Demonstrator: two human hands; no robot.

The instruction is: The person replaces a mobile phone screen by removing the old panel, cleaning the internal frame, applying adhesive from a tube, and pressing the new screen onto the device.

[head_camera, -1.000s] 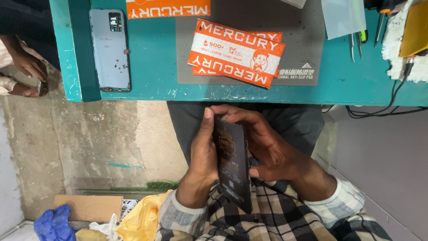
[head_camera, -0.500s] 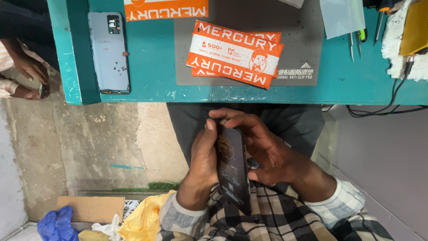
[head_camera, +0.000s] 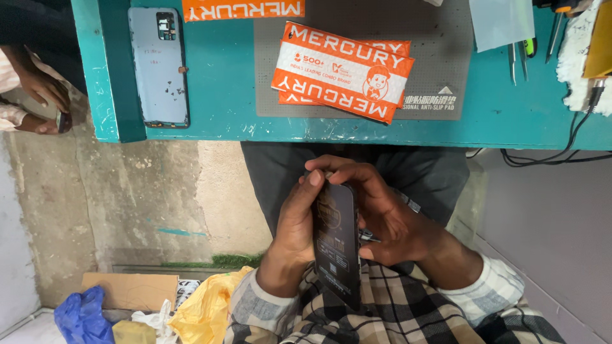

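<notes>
Two hands close round one thing: a slim dark phone (head_camera: 336,245), held edge-up over the lap, just below the front edge of the teal table (head_camera: 497,121). Long axis runs near vertical in the head view, top end twd the table, bottom end twd the checked shirt (head_camera: 382,312). Left hand (head_camera: 296,232) lies along the phone's left side, thumb up by the top corner, fingers wrapped behind, gripping. Right hand (head_camera: 382,220) covers the right side, fingers curled over the top edge and pressing the rim; a small metal bit shows just under its palm, too small to tell what. Both hands touch the phone, so neither is nearer; the right sits higher, at the top end. Vs the earlier frames: same grip, same tilt, phone approx in the same spot, the right fingers perhaps a shade further over the top. Further out, on the table: orange-and-white packets (head_camera: 341,73) on a grey mat (head_camera: 440,38), a pale-blue phone back cover (head_camera: 158,67) near the left corner, tweezers (head_camera: 513,64) at right. Another person's hand (head_camera: 44,89) at far left, apart.
</notes>
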